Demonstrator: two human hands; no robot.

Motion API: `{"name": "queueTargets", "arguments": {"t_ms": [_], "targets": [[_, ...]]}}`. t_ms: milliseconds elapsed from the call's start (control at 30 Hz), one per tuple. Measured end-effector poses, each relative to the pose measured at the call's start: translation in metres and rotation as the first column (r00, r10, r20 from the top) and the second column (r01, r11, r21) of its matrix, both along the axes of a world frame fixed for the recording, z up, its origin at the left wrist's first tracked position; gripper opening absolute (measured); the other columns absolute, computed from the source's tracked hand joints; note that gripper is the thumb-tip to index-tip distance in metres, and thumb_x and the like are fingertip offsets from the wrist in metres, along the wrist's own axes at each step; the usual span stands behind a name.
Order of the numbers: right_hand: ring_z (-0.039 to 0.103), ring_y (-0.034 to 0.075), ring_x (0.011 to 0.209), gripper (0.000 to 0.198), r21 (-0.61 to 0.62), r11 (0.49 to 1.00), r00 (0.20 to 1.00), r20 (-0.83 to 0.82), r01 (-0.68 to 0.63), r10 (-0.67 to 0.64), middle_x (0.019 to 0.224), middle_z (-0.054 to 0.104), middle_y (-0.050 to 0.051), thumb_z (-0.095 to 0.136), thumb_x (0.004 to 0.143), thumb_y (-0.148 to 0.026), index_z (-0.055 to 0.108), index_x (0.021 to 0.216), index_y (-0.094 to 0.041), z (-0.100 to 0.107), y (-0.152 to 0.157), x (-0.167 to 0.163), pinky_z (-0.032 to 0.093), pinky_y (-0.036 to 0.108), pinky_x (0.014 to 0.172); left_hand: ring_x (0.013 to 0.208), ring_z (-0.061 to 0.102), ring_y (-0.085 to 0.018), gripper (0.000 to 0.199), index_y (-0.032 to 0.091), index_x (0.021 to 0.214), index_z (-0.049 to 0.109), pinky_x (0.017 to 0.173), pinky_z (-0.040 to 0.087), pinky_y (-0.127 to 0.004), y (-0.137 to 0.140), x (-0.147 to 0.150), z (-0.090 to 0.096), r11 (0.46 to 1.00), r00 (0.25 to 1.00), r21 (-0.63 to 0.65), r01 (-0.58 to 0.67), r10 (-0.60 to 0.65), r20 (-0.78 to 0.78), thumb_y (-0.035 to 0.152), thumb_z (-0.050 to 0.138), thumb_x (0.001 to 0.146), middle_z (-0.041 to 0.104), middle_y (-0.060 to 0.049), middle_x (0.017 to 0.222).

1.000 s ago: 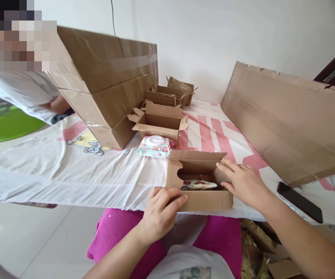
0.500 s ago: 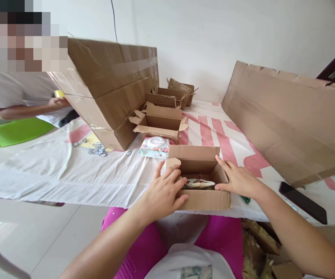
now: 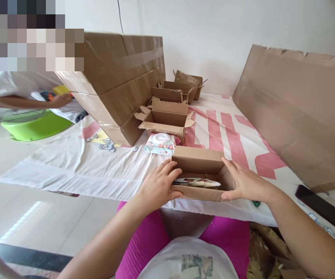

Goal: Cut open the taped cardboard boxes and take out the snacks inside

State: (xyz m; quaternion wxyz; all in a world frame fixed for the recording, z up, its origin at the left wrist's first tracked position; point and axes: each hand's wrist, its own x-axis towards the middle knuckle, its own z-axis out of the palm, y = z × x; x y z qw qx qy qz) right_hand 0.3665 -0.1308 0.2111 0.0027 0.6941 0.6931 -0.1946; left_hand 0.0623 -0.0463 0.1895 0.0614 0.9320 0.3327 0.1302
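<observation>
On the cloth in front of me sits a small open cardboard box (image 3: 198,193). A flat white packet with red markings (image 3: 198,181) lies inside; its kind is unclear. My left hand (image 3: 162,183) grips the box's left end, thumb at the front corner and fingers bent over the side. Around the right end is my right hand (image 3: 243,183), its thumb on the near corner and fingers reaching to the far corner. Just behind the box rests a pack of wet wipes (image 3: 161,143) with a white lid.
Several stacked, taped cartons (image 3: 112,73) stand at the left. Open boxes (image 3: 169,118) line up behind the wipes. A large cardboard sheet (image 3: 295,112) leans at the right, near a dark phone (image 3: 324,211). Across the table, a person's hand (image 3: 61,100) holds something yellow.
The front and left flaps no longer stick out at the box's rim. My left hand has shifted onto the left end. The view has turned slightly.
</observation>
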Motion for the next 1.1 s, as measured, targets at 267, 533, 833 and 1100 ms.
{"name": "queueTargets", "arguments": {"t_ms": [267,533,833,1100], "targets": [[0.055,0.029,0.124,0.050,0.465,0.864,0.979,0.023,-0.192,0.205,0.136,0.058,0.013,0.055,0.090,-0.054,0.060,0.126,-0.021,-0.004,-0.011,-0.013,0.049,0.046,0.101,0.090,0.066,-0.025,0.039,0.020,0.092,0.054,0.074,0.053,-0.036,-0.009,0.009,-0.015,0.994,0.986,-0.052,-0.100,0.092,-0.136,0.043,0.079,0.072,0.060,-0.006,0.108],[0.069,0.024,0.100,0.035,0.187,0.937,0.955,0.094,-0.295,0.282,0.113,0.074,0.002,0.067,0.081,-0.027,0.070,0.115,-0.027,-0.001,0.020,-0.031,0.053,0.034,0.084,0.088,0.066,-0.024,0.044,0.021,0.100,0.056,0.074,0.051,-0.034,-0.010,0.014,-0.005,0.985,0.977,-0.090,-0.147,0.130,-0.170,0.043,0.079,0.070,0.059,-0.003,0.103],[0.070,0.023,0.083,0.018,0.183,0.944,0.942,0.250,-0.274,0.225,0.087,0.076,0.002,0.054,0.090,-0.030,0.071,0.085,-0.026,-0.004,0.023,-0.044,0.045,0.030,0.069,0.103,0.065,-0.029,0.065,0.020,0.118,0.046,0.085,0.051,-0.040,-0.012,0.009,-0.016,0.980,0.991,-0.153,-0.130,0.132,0.003,0.036,0.082,0.066,0.061,-0.009,0.117],[0.069,0.019,0.082,0.020,0.258,0.924,0.957,0.142,-0.284,0.254,0.089,0.075,0.000,0.052,0.092,-0.028,0.071,0.086,-0.026,-0.009,0.019,-0.041,0.044,0.028,0.068,0.097,0.062,-0.026,0.045,0.021,0.099,0.059,0.077,0.052,-0.037,-0.014,0.006,-0.021,0.992,0.997,-0.098,-0.075,0.077,0.018,0.042,0.082,0.067,0.060,-0.005,0.102]]}}
